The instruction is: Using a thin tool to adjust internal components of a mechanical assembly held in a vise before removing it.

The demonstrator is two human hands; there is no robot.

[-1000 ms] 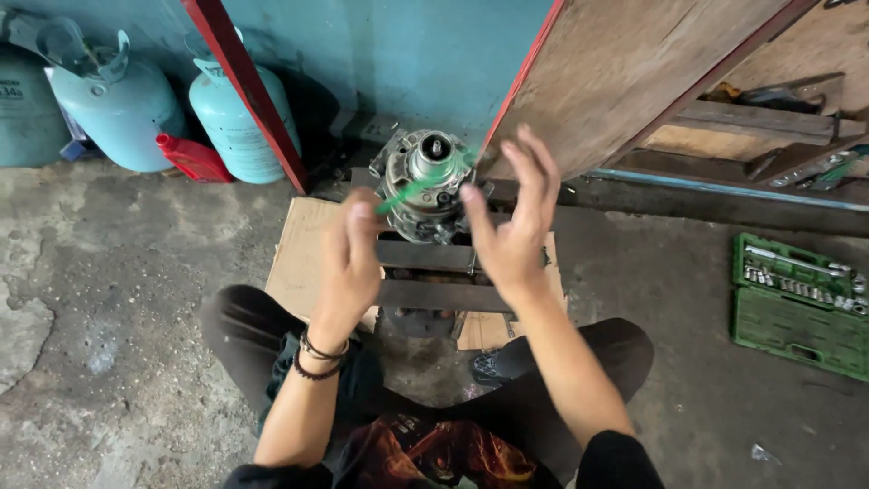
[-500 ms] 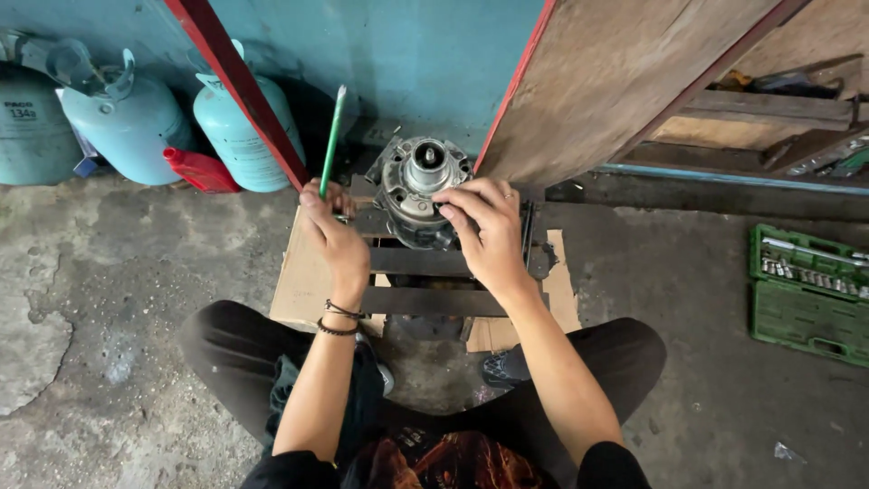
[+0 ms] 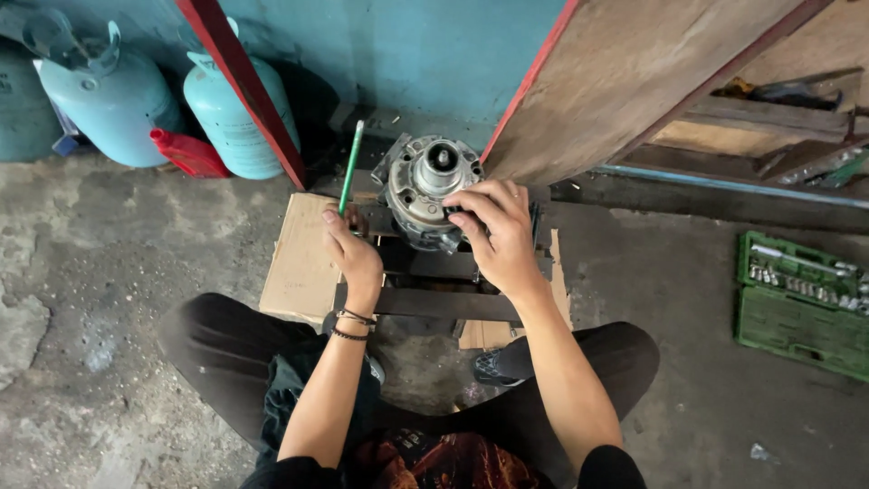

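Note:
A round grey metal machine part (image 3: 425,186) with a central shaft stands upright on a dark metal frame (image 3: 434,299) in front of me. My right hand (image 3: 496,234) rests on its right side, fingers curled over the rim. My left hand (image 3: 353,255) is closed around a thin green rod-like tool (image 3: 349,167) that points up and away, just left of the part. Sheets of cardboard (image 3: 299,258) lie under the frame. My crossed legs in dark trousers fill the lower view.
Two pale blue gas cylinders (image 3: 231,104) and a red container (image 3: 186,152) stand at the back left by a red post. A wooden board (image 3: 634,81) leans at the right. A green socket set case (image 3: 801,303) lies open on the concrete floor, far right.
A second ago both hands were raised above the part with the green tool across them. Now the left hand holds the tool upright and the right hand has settled on the part.

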